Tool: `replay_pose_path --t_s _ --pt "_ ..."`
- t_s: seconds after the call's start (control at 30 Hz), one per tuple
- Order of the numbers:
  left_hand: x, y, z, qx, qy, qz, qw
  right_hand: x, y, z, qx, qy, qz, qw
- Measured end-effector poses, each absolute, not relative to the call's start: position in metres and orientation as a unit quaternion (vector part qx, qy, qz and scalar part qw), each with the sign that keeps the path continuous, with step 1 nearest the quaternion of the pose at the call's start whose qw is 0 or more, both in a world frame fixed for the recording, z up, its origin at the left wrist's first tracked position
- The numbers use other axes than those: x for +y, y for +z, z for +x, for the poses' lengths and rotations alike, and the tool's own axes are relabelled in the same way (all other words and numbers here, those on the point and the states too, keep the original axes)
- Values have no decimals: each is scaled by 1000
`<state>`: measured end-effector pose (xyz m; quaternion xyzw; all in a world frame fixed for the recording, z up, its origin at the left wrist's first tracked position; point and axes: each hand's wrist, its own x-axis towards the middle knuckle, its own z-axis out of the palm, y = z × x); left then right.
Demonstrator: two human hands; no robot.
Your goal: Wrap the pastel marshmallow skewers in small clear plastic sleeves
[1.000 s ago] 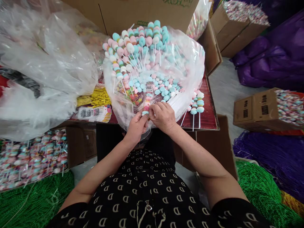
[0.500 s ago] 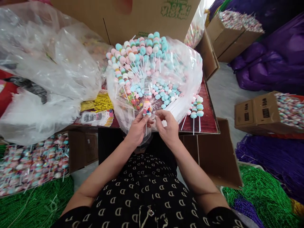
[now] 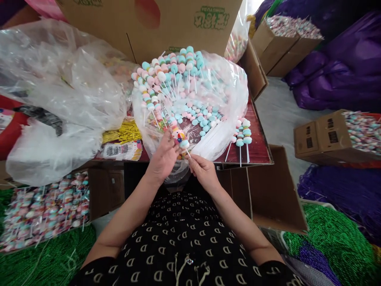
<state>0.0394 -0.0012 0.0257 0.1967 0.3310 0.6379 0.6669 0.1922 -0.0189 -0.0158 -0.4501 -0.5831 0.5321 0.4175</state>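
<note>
Pinched in my right hand (image 3: 203, 171) is the white stick of a candy skewer (image 3: 178, 135), which tilts up and to the left in a printed clear wrapper. My left hand (image 3: 164, 154) is beside the wrapped candy with its fingers apart; whether they touch the wrapper is hard to tell. Beyond both hands, pink, white and blue candy skewers (image 3: 174, 68) lie fanned on a large clear plastic bag (image 3: 235, 79). Loose candy discs (image 3: 205, 119) are spread in its middle. A few unwrapped skewers (image 3: 240, 133) rest at the table's right side.
Yellow twist ties (image 3: 123, 133) and flat printed wrappers (image 3: 122, 151) lie left of the bag. A big cardboard box (image 3: 178, 24) stands behind. An open box (image 3: 274, 190) is below the table's right edge, and wrapped candies (image 3: 47, 206) fill a container at lower left.
The wrapped skewer has gone from upright to tilted left. My right hand has moved down and taken its stick, while my left hand's fingers have opened from around the candy.
</note>
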Motion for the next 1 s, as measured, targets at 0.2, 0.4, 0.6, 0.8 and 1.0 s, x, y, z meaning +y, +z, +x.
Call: replay_pose_path --t_s 0.2,0.4,0.6,0.8,1.0 --pt "17 36 28 381 679 164 605 -20 -17 199 -673 437 -449 392" --pt "19 32 24 350 687 111 627 -23 -15 202 -666 435 -471 380" --pt "16 36 26 358 675 109 636 -27 -5 207 -598 562 -444 359" --pt "9 40 31 337 664 137 653 -28 -5 203 -466 707 -405 345" --pt "1 35 42 336 644 177 665 -34 -11 182 -440 685 -415 406"
